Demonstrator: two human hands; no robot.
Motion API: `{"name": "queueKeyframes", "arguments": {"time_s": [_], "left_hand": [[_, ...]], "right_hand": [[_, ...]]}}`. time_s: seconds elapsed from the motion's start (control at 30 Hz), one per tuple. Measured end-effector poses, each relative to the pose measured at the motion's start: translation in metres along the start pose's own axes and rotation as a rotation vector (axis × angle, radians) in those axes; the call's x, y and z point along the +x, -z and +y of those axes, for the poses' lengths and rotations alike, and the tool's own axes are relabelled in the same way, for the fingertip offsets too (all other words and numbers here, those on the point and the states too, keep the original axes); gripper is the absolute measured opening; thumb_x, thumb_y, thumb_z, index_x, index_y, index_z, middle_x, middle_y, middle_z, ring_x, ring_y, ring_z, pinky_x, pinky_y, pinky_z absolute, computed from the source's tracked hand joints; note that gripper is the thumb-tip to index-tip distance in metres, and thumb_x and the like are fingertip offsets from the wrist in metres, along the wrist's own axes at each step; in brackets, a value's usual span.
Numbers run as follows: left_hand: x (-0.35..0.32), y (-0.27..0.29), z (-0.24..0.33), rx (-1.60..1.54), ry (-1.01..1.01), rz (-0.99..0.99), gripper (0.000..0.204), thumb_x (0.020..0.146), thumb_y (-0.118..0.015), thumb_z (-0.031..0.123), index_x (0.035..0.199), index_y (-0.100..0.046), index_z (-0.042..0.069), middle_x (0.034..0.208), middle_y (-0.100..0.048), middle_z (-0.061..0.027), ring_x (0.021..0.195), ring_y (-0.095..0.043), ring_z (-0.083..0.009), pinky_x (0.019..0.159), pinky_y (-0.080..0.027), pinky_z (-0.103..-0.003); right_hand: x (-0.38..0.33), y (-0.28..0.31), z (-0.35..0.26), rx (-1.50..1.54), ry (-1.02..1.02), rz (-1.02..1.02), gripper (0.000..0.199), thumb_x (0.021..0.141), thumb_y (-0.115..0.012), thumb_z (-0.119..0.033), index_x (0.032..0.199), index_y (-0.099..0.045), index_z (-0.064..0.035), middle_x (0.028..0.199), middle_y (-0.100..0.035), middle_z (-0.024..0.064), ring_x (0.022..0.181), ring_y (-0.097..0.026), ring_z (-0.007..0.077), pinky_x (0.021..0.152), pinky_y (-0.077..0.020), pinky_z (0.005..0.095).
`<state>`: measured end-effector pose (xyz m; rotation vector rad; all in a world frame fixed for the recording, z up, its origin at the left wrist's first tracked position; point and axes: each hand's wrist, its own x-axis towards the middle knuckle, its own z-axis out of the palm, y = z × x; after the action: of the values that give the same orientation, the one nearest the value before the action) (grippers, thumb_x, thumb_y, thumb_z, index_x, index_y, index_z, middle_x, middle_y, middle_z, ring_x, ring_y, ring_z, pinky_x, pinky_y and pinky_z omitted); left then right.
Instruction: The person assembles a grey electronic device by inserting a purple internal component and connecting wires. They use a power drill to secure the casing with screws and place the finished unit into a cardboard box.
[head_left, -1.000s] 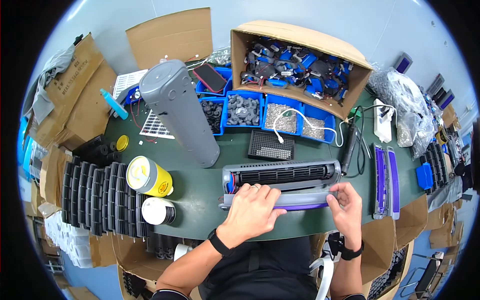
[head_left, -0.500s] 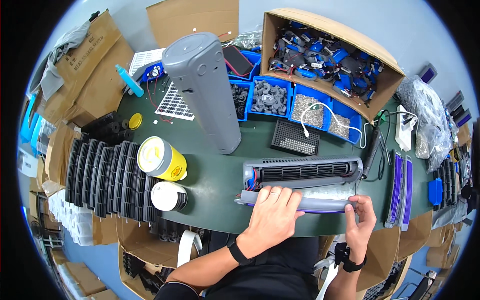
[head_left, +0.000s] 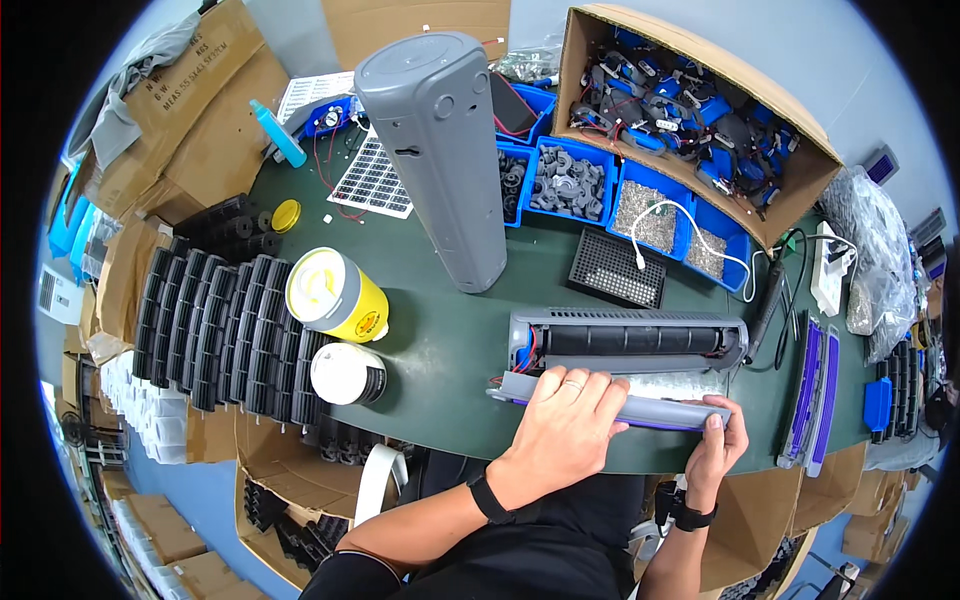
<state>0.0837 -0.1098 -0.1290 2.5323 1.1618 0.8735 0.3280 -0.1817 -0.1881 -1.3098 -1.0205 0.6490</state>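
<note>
Both hands hold a long, narrow grey cover strip with a purple edge (head_left: 665, 412) at the near edge of the table. My left hand (head_left: 568, 425) is closed over its left part from above, fingers bent. My right hand (head_left: 715, 440) pinches its right end between thumb and fingers. Just beyond the strip lies an open grey housing (head_left: 640, 318) on its side. A long black ribbed cylinder (head_left: 630, 341) sits inside it, with red and blue wires at its left end. A taller grey tower housing (head_left: 440, 165) stands upright further back.
Blue bins of small parts (head_left: 570, 180) and a carton of blue-and-grey wired parts (head_left: 690, 110) line the back. Black ribbed cylinders (head_left: 220, 330), a yellow tub (head_left: 340, 295) and a white-lidded tub (head_left: 347, 374) stand left. Purple-grey strips (head_left: 808, 395) lie right.
The whole view has shifted, so the table's things appear further right and slightly higher. Both hands keep their hold on the strip. The black cylinder in the housing now shows a smoother, darker face.
</note>
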Motion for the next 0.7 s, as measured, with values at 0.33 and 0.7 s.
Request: {"name": "queueKeyframes", "arguments": {"time_s": [0.33, 0.7], "left_hand": [[-0.0005, -0.0013, -0.0016, 0.012, -0.006, 0.004, 0.053, 0.077, -0.086, 0.028, 0.121, -0.067, 0.007, 0.112, -0.065, -0.0081, 0.101, -0.062, -0.0253, 0.092, -0.043, -0.043], [-0.0006, -0.0022, -0.0013, 0.018, -0.005, 0.001, 0.052, 0.078, -0.085, 0.029, 0.121, -0.067, 0.007, 0.113, -0.065, -0.0079, 0.103, -0.061, -0.0251, 0.094, -0.042, -0.042]], "right_hand": [[0.0009, -0.0018, 0.0018, 0.065, -0.013, 0.015, 0.032, 0.101, -0.062, -0.022, 0.114, -0.064, 0.0074, 0.101, -0.071, 0.0180, 0.095, -0.066, 0.0211, 0.090, -0.0485, 0.0319], [0.0014, 0.0021, 0.0065, 0.025, -0.003, 0.028, 0.031, 0.100, -0.063, -0.022, 0.111, -0.064, 0.0076, 0.098, -0.071, 0.0177, 0.092, -0.066, 0.0208, 0.089, -0.0485, 0.0316]]}}
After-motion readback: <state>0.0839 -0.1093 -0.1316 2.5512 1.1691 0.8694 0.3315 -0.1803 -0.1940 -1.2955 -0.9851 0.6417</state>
